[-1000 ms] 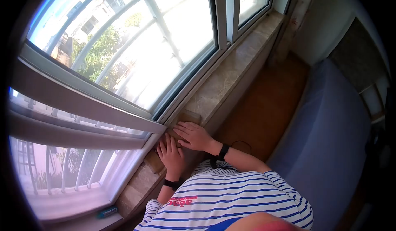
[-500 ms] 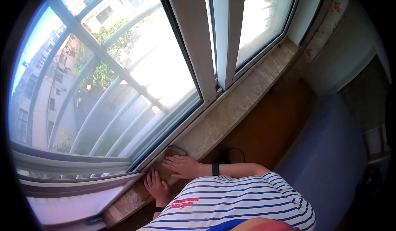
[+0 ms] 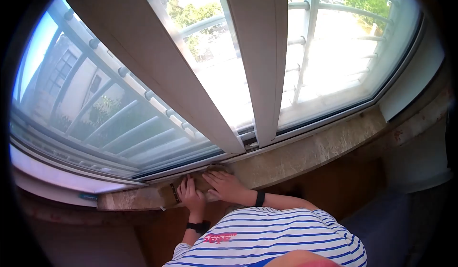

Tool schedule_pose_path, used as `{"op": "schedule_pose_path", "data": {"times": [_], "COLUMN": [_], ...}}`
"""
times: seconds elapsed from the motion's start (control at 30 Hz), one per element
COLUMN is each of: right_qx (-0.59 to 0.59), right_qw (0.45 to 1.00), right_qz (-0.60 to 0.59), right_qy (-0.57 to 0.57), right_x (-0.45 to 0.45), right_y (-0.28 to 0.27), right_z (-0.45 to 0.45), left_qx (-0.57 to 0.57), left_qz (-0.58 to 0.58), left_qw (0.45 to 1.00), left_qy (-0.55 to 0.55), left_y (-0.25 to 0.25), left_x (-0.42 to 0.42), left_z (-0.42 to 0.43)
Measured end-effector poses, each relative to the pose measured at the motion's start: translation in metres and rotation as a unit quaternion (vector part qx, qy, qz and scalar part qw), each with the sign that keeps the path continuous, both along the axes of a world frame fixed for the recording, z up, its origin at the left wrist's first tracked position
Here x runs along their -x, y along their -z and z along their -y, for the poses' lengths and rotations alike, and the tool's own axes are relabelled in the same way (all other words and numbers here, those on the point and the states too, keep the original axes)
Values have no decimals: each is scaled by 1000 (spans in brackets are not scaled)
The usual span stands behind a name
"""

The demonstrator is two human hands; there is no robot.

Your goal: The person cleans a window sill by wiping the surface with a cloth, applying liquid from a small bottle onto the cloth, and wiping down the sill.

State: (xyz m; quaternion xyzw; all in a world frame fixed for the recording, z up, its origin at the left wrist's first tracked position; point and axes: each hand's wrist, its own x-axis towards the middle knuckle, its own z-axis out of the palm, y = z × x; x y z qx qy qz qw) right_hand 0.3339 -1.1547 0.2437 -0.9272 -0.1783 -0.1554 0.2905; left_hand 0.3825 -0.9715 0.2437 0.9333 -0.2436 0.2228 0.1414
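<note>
My left hand (image 3: pixel 192 196) lies on a brown item (image 3: pixel 168 195) on the stone windowsill, fingers stretched out and pointing toward the window. Just to its right, my right hand (image 3: pixel 225 187) rests flat with extended fingers on the same brown stuff. A dark dotted strip (image 3: pixel 174 193) crosses the item left of my left hand. What kind of thing it is, and whether it is one piece, I cannot make out, since both hands cover much of it. Each wrist carries a black band.
The marble-patterned windowsill (image 3: pixel 305 147) runs along the sliding window's frame (image 3: pixel 260 76). Behind the glass are white bars (image 3: pixel 138 140). A small teal object (image 3: pixel 88 197) lies at the sill's left end. Below the sill is a brown floor (image 3: pixel 329 190).
The head view has turned, so the sill lies more level and more of the right pane shows. My left hand is now beside my right, and the dotted strip has come into sight.
</note>
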Motion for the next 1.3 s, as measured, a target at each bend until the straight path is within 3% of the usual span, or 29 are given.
{"op": "schedule_pose_path", "data": {"times": [0.13,0.3,0.5,0.93,1.13,1.3], "right_qx": [20,31,75,137,143,139], "right_qw": [1000,997,990,985,989,989], "right_qz": [-18,-11,0,19,10,11], "right_qy": [7,76,120,101,37,-44], "right_x": [38,94,138,123,115,87], "right_y": [-7,-19,-21,-9,-16,-17], "right_z": [112,241,305,276,217,145], "left_qx": [23,45,48,63,46,68], "left_qz": [10,-22,-61,-48,17,-24], "left_qw": [1000,997,994,993,988,988], "left_qy": [-11,58,76,90,148,138], "left_y": [-9,-13,-11,5,8,-3], "left_x": [42,85,116,131,114,106], "left_z": [115,241,315,279,200,111]}}
